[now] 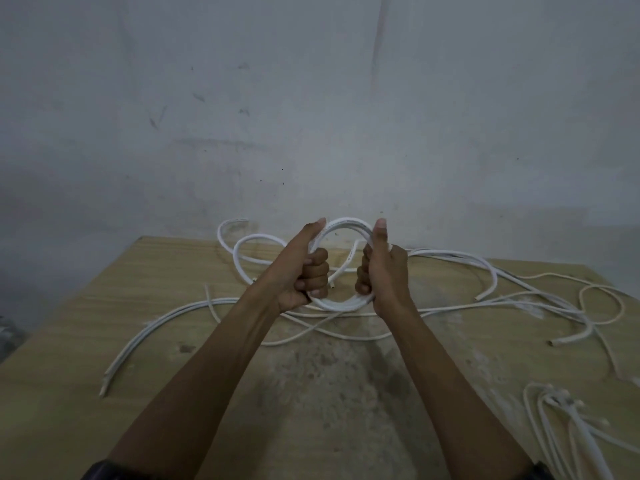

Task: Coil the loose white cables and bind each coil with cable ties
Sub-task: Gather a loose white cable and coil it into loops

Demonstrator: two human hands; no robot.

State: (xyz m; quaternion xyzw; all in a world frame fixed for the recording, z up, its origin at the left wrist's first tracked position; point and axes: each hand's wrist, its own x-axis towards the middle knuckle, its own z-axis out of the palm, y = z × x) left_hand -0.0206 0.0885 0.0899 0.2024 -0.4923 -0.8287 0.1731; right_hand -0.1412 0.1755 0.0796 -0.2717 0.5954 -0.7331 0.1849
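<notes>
Both hands, left hand (304, 271) and right hand (377, 275), fingers curled tight round round white cable coil (341, 303); keep loops stacked, feed tail evenly before tying.

Head-worn view, angled forward-down — near table (166, 427)

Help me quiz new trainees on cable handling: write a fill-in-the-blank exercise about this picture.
1. The coil is gripped by the left hand and the right hand, both with ____ pointing up.
2. On the ____ table lie loose cables.
3. All the cables are ____ in colour.
4. Behind the table rises a bare grey ____.

Missing words: thumbs; wooden; white; wall.
</notes>
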